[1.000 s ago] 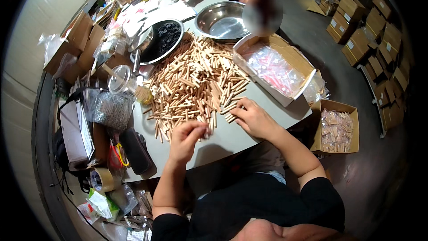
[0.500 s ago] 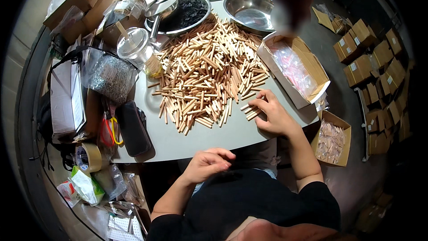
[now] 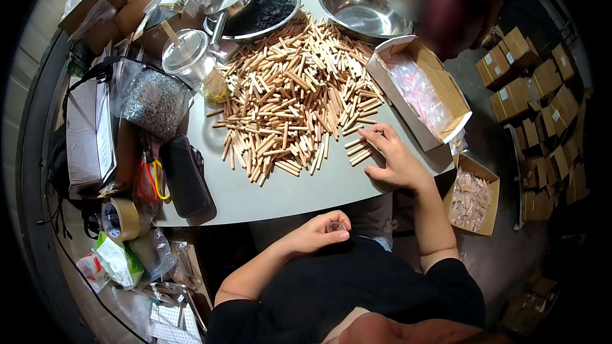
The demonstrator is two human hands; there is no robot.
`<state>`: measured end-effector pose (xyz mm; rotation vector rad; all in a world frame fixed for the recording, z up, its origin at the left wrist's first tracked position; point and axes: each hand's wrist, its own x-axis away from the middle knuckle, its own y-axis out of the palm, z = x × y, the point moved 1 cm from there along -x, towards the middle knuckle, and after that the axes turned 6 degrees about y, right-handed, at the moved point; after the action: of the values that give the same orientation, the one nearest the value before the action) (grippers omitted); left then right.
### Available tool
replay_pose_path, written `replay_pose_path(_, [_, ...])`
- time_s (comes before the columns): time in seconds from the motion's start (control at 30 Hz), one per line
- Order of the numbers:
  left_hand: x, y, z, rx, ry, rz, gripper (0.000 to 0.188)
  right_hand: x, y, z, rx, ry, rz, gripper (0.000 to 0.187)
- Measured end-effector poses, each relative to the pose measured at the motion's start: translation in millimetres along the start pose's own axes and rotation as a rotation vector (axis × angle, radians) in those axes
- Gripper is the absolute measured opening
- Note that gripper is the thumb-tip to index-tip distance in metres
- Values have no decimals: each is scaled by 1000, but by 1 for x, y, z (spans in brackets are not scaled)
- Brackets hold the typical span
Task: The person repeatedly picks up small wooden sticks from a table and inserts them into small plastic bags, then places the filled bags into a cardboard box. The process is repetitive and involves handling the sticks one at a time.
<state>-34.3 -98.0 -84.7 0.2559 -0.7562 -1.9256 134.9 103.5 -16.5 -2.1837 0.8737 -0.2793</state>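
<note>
A large heap of short wooden dowels (image 3: 290, 92) covers the middle of the table. At its near right edge, a small row of dowels (image 3: 358, 151) lies side by side, apart from the heap. My right hand (image 3: 396, 160) rests on the table just right of that row, fingers and thumb spread, fingertips next to the dowel ends. My left hand (image 3: 319, 232) hovers in front of the table edge near my body, its fingers curled round a small piece of clear plastic (image 3: 336, 226), mostly hidden by the fingers.
Behind the heap stand a metal bowl of black pieces (image 3: 268, 13) and a shiny metal bowl (image 3: 363, 9). A carton of plastic bags (image 3: 417, 92) sits right; a box of packed dowels (image 3: 472, 200) stands lower. A phone (image 3: 185, 175) and scissors (image 3: 153, 179) lie left. Another person (image 3: 459, 6) is at far right.
My left hand has moved slightly right, and clear plastic now shows in its fingers. My right hand has shifted a little, uncovering more of the dowel row. The other person has moved right.
</note>
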Motion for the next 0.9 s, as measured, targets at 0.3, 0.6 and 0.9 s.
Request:
replay_pose_path(0.3, [-18,-3,-19,46,-22,71,17,-6,0,0,42,-54,1,47])
replay_pose_path(0.6, [-38,4,-18,547,-160,3,19,8,10,-10,22,-136,-103,32])
replay_pose_path(0.9, [-33,2,-17,564,-235,84,29,48,22,-49,-185,-184,-400,35])
